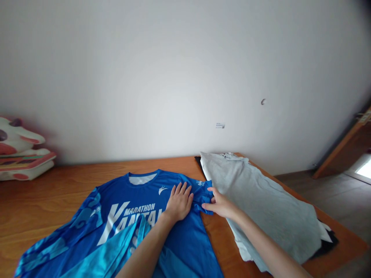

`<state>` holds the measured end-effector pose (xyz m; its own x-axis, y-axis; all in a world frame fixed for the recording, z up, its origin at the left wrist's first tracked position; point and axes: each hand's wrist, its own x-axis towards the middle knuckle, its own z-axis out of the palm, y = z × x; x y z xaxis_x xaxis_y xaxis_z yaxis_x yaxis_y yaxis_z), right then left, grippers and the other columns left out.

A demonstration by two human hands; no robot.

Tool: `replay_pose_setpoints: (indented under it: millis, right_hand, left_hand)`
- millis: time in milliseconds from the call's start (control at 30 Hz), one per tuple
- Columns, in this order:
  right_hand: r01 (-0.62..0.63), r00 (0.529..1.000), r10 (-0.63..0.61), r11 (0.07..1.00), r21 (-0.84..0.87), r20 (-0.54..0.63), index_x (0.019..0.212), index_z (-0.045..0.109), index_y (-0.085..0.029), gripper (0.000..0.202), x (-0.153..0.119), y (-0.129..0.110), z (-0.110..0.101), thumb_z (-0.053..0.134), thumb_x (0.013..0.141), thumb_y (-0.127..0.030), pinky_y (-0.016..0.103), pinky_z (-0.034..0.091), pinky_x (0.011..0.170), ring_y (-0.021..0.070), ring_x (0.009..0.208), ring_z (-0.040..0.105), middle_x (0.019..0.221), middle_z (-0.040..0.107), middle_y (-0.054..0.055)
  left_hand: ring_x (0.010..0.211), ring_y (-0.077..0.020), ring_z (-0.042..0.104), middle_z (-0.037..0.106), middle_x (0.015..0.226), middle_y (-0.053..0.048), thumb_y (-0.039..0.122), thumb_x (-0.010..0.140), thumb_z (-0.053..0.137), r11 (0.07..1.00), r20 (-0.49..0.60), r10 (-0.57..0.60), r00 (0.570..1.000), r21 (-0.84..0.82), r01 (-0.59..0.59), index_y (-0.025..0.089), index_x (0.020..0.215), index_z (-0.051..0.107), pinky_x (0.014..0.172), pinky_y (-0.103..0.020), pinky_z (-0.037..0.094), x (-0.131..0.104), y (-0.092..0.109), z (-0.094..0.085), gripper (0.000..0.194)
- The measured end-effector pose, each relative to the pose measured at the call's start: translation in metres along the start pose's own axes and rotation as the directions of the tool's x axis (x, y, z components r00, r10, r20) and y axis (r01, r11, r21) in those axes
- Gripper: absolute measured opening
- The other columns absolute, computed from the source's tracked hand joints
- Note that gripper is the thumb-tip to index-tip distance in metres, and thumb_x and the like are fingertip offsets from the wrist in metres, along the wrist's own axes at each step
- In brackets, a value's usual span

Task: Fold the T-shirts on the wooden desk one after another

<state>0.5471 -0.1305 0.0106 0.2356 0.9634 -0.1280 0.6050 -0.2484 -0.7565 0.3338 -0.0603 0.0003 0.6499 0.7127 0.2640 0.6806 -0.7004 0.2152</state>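
A blue jersey (185, 231) with white "MARATHON" lettering lies front up on the wooden table. Its left-side sleeve stretches down toward the near left corner, while the right-side sleeve (199, 188) ends short beside the grey shirt. My left hand (180, 201) rests flat on the chest near the right shoulder, fingers stretched out. At the end of the short-looking sleeve, my right hand (219, 202) has thumb and fingers on the cuff; some of its fingers are hidden. Lighter turquoise fabric (116, 247) lies bunched across the lower front, partly behind my left forearm.
To the right, a grey shirt (266, 208) lies spread over white and black garments on the wooden table (72, 175). A white and red cartoon-shaped object (26, 154) stands at the far left. A white wall (174, 77) rises behind, and a wooden door (344, 146) is at right.
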Motion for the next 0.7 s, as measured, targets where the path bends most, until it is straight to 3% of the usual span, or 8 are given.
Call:
replay_pose_setpoints:
  millis: [100, 233, 333, 433, 567, 700]
  right_hand:
    - [-0.053, 0.998, 0.05, 0.996, 0.073, 0.043, 0.128, 0.054, -0.018, 0.068, -0.004, -0.005, 0.002, 0.079, 0.066, -0.028, 0.026, 0.048, 0.062, 0.0153, 0.062, 0.063, 0.066, 0.061, -0.008]
    - [-0.047, 0.998, 0.05, 0.996, 0.077, -0.041, 0.121, 0.057, -0.02, 0.044, 0.001, -0.01, -0.002, 0.063, 0.078, -0.025, 0.025, 0.048, 0.067, 0.0151, 0.073, 0.067, 0.075, 0.064, -0.005]
    - [-0.037, 0.995, 0.038, 0.999, 0.023, -0.088, 0.119, 0.058, -0.021, 0.043, 0.0, -0.009, -0.008, 0.06, 0.076, -0.022, 0.026, 0.048, 0.068, 0.0157, 0.072, 0.066, 0.072, 0.063, -0.006]
    - [-0.037, 0.994, 0.032, 0.998, -0.053, -0.104, 0.113, 0.063, -0.021, 0.045, -0.002, -0.006, -0.012, 0.067, 0.068, -0.019, 0.028, 0.047, 0.068, 0.0186, 0.069, 0.066, 0.066, 0.063, -0.006]
    - [-0.087, 0.985, 0.068, 0.99, -0.112, -0.158, 0.112, 0.066, -0.019, 0.044, 0.008, -0.005, -0.014, 0.074, 0.071, -0.033, 0.034, 0.049, 0.077, 0.0263, 0.084, 0.071, 0.078, 0.071, 0.002]
    - [-0.106, 0.974, 0.08, 0.988, -0.116, -0.212, 0.12, 0.064, -0.019, 0.046, 0.032, -0.01, -0.013, 0.066, 0.083, -0.047, 0.035, 0.051, 0.085, 0.0289, 0.103, 0.07, 0.097, 0.075, 0.008]
  left_hand:
    - [0.147, -0.0334, 0.037, 0.045, 0.156, -0.014, 0.039, 0.105, 0.031, 1.0, -0.016, -0.008, 1.0, -0.024, 0.007, 0.019, 0.146, 0.051, 0.12, -0.056, 0.027, 0.001, 0.001, -0.002, 0.05]
    - [0.138, -0.0299, 0.047, 0.052, 0.15, -0.013, 0.036, 0.105, 0.033, 0.996, -0.083, -0.018, 0.996, -0.093, 0.01, 0.019, 0.135, 0.057, 0.116, -0.049, 0.036, 0.001, 0.004, -0.01, 0.043]
    - [0.12, -0.0266, 0.057, 0.062, 0.133, -0.012, 0.033, 0.103, 0.037, 0.992, -0.112, -0.001, 0.994, -0.128, -0.014, 0.021, 0.126, 0.061, 0.103, -0.043, 0.046, 0.0, 0.006, -0.017, 0.035]
    - [0.11, -0.0262, 0.06, 0.065, 0.123, -0.011, 0.032, 0.102, 0.038, 0.994, -0.1, 0.012, 0.995, -0.108, -0.023, 0.021, 0.121, 0.062, 0.096, -0.042, 0.048, -0.001, 0.008, -0.02, 0.032]
    - [0.111, -0.0263, 0.06, 0.066, 0.122, -0.01, 0.032, 0.103, 0.038, 0.993, -0.072, 0.047, 0.996, -0.102, -0.055, 0.021, 0.118, 0.063, 0.097, -0.042, 0.047, -0.001, 0.009, -0.019, 0.032]
    - [0.117, -0.0263, 0.058, 0.066, 0.128, -0.01, 0.035, 0.103, 0.04, 0.99, -0.053, 0.075, 0.996, -0.115, -0.081, 0.022, 0.12, 0.064, 0.101, -0.043, 0.045, 0.0, 0.009, -0.018, 0.033]
